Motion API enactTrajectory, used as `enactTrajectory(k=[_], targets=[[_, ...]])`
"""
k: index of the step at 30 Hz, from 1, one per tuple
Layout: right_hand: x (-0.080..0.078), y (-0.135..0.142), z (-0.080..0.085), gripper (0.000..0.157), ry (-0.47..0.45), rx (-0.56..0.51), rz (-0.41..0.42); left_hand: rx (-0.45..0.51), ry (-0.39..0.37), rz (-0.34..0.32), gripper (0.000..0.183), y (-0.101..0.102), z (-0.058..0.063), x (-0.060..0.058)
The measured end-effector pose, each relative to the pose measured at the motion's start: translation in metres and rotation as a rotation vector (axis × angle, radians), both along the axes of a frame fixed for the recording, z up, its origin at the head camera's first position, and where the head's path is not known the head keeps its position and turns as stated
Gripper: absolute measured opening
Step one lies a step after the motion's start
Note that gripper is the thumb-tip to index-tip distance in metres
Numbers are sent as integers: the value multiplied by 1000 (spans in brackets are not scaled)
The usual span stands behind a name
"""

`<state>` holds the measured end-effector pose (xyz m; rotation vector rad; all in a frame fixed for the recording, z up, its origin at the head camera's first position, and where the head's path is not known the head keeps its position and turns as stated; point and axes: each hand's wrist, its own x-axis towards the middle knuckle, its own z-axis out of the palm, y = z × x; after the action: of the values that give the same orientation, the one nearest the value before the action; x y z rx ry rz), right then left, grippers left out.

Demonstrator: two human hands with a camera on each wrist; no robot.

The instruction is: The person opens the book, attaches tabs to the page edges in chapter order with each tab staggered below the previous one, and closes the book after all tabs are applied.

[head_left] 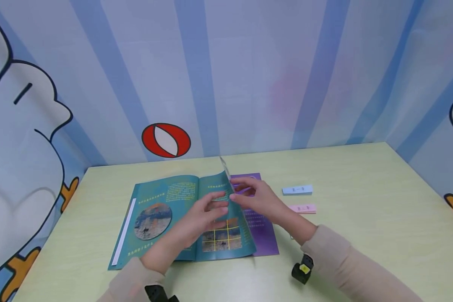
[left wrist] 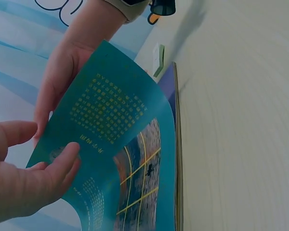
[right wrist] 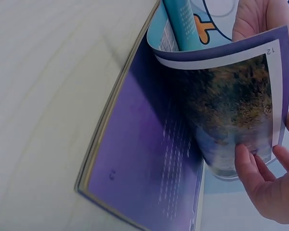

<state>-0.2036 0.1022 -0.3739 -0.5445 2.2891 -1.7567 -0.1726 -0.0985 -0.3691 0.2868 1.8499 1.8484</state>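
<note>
An open booklet (head_left: 188, 184) with teal pages lies on the table. My right hand (head_left: 258, 197) pinches the outer edge of its right-hand page (head_left: 243, 241), which is lifted and curved. In the right wrist view, that page's back shows a landscape picture (right wrist: 231, 101) in a white and purple border, with my right fingers (right wrist: 250, 168) on it. A purple page (head_left: 266, 237) shows beneath. My left hand (head_left: 205, 216) is held over the page's teal side, thumb and fingers apart. From the left wrist, yellow text and a gridded picture (left wrist: 139, 178) show on the bent page.
Right of the booklet lie a light blue paper label (head_left: 297, 190) and a pink one (head_left: 303, 208). The pale table (head_left: 381, 209) ends at a blue striped backdrop (head_left: 249, 84) with cartoon figures. A white strip (head_left: 123, 230) runs along the left page.
</note>
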Motion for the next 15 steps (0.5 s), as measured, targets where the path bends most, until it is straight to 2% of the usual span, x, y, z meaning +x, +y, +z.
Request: enactTrajectory(k=[7, 15], targets=[[2, -12, 3, 47, 41, 52, -33, 96, -75, 14, 63, 6, 2, 0], [3, -20, 3, 46, 79, 81, -71, 143, -114, 69, 67, 11, 1, 1]])
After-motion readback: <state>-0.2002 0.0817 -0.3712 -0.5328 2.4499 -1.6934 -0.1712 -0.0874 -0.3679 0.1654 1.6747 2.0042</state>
